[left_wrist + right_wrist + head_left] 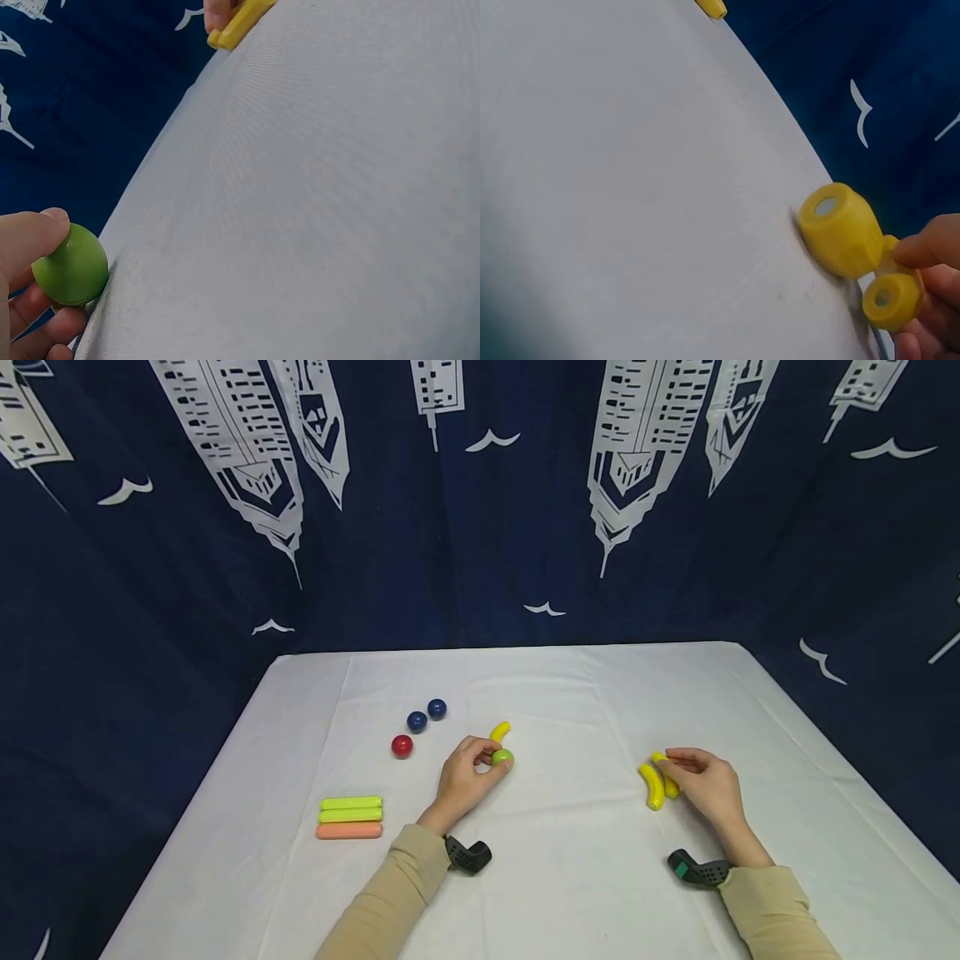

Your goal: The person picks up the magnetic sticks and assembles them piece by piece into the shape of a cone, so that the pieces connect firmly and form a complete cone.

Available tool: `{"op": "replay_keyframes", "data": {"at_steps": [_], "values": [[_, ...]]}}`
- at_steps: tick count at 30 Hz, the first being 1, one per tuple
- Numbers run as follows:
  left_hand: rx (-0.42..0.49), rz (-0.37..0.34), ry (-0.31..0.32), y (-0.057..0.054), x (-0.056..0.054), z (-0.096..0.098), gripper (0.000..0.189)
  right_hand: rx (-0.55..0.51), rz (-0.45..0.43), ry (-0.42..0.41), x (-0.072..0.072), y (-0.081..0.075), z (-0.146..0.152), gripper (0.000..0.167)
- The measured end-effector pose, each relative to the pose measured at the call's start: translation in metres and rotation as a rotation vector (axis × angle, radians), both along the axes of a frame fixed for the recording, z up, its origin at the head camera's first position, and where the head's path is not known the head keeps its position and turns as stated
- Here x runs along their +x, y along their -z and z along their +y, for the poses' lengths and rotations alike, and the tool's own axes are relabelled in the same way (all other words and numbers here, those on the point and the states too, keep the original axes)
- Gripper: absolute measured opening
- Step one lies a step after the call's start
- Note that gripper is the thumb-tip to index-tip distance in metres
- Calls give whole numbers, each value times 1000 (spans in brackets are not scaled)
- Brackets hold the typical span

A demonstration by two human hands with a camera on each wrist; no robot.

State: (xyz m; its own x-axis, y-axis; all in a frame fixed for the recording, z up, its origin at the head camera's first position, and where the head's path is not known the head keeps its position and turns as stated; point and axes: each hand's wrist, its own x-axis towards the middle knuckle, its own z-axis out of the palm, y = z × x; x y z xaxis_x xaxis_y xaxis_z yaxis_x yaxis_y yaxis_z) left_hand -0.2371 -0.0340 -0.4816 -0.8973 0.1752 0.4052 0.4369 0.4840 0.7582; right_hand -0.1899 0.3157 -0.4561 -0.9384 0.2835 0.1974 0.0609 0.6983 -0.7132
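My left hand (467,777) pinches a green ball (502,758) between thumb and fingers, low over the white table. In the left wrist view the thumb presses on top of the green ball (72,264). Just beyond that hand lies a small yellow banana (500,731), partly hidden by the fingers. On the right, my right hand (705,783) grips a toy banana (671,787), its thumb and fingers near the upper end. A second toy banana (651,787) lies directly to its left. The right wrist view shows this banana (841,231) close beside the held banana (892,301).
A red ball (402,746) and two dark blue balls, one nearer (417,722) and one farther (437,709), sit left of centre. Two lime-green sticks (351,809) and an orange stick (348,831) lie side by side at left. A navy patterned curtain (465,543) hangs behind the table (555,877).
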Motion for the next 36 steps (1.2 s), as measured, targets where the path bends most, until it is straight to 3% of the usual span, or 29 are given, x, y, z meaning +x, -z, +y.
{"op": "replay_keyframes", "data": {"at_steps": [7,11,18,20,27,36], "values": [[10,10,3,0,0,0,26,-82,24,53,-8,-10,-5,41],[6,10,8,0,0,0,26,-201,6,66,-16,-19,-18,45],[3,15,11,1,0,0,26,-435,26,6,-46,-9,-42,53],[5,15,12,2,0,0,26,-507,24,-6,-49,-13,-56,50],[17,9,13,1,1,0,26,-579,-57,-38,-56,-26,-103,42],[5,9,11,0,0,0,26,-643,-132,-68,-62,-16,-136,36]]}}
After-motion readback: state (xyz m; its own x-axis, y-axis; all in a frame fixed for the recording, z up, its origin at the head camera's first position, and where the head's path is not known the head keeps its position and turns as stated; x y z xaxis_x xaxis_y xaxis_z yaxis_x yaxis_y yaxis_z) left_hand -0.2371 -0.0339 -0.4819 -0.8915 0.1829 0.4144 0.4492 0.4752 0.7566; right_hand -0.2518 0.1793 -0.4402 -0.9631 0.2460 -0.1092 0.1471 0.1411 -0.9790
